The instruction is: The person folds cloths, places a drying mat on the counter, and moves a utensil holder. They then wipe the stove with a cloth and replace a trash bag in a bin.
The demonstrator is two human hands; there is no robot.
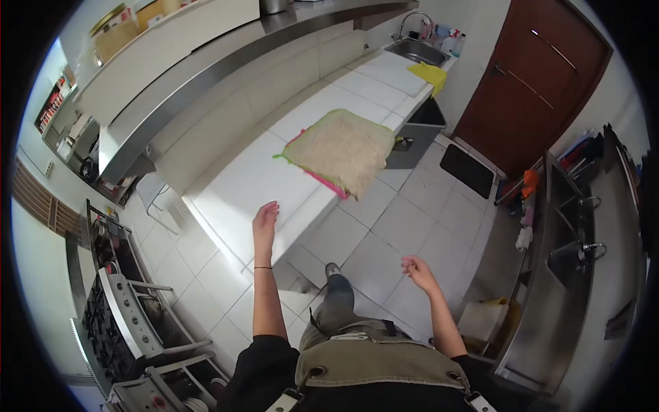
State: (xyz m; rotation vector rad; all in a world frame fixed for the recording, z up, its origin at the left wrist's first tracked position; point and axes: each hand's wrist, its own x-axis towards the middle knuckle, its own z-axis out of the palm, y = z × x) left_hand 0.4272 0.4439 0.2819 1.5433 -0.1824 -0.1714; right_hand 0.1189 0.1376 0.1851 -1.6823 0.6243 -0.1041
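Observation:
Over the near edge of the white tiled counter [233, 196], my left hand [266, 218] is raised with its fingers slightly bent and apart, holding nothing. My right hand [417, 269] hangs over the floor to the right, fingers loosely curled and apart, also without anything in it. Ahead of both hands, a beige cloth [343, 147] with green and pink edging lies spread on the counter, its front part hanging over the edge. Neither hand touches it.
A sink [417, 49] and a yellow cloth [430, 75] are at the counter's far end, above a grey bin [429, 117]. A stove [110, 323] stands at left, a steel sink unit [549, 295] at right. A black mat [467, 170] lies near the brown door [535, 75].

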